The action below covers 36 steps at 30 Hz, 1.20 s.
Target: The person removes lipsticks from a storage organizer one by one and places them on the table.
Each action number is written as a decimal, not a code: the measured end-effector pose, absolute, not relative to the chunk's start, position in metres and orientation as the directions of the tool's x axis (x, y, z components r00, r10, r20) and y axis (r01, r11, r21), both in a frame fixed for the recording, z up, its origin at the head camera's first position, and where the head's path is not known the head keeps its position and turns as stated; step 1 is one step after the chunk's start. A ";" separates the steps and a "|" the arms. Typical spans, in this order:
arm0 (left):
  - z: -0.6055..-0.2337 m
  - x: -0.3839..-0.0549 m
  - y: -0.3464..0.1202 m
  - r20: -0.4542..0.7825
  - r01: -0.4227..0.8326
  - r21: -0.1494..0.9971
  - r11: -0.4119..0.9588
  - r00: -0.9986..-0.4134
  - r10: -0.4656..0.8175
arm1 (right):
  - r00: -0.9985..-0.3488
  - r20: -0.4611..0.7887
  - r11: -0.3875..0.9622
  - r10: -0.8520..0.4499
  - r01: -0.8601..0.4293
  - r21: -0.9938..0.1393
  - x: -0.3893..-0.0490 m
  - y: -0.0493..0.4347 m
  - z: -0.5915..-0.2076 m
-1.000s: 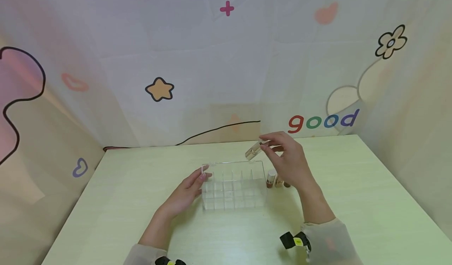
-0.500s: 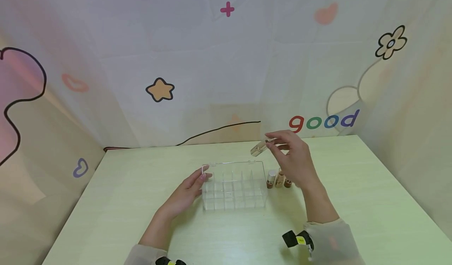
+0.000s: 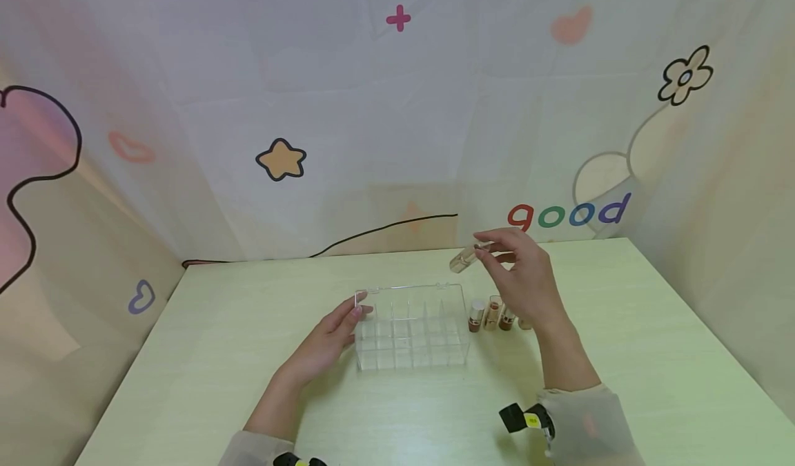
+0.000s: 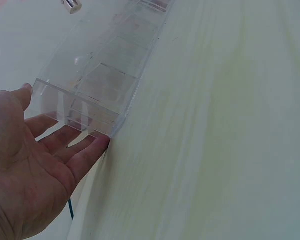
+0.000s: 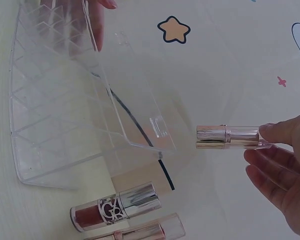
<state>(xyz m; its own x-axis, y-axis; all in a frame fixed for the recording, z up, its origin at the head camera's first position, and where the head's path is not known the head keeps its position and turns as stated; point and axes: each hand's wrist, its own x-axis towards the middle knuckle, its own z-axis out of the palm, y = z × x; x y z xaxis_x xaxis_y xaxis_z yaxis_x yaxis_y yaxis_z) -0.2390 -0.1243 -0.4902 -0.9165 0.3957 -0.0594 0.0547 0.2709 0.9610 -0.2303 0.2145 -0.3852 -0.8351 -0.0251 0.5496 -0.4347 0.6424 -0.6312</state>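
Observation:
A clear plastic divided organizer box stands on the table in front of me, with rows of small compartments. My left hand holds its left end, and in the left wrist view the thumb lies by the upper rim while the fingers spread along the end wall. Up and to the right of the box, my right hand pinches a lipstick between thumb and fingertips. Its gold end points left, and the fingers cover the transparent end. The lipstick is tilted and clear of the table.
Right of the box, several lip tubes stand in a row, including a silver-capped dark red one and a gold one; the right hand partly hides the rest. A printed cloth hangs behind the pale wooden table.
My right hand has moved a little to the right with the lipstick, away from the box, uncovering more of the standing tubes. My left hand and the box have stayed put.

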 end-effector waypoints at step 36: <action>-0.491 -0.240 -0.125 -0.059 0.055 0.962 0.267 -0.915 0.399 | -0.911 0.409 0.725 -0.046 -0.312 -0.614 -0.234 0.221 -0.394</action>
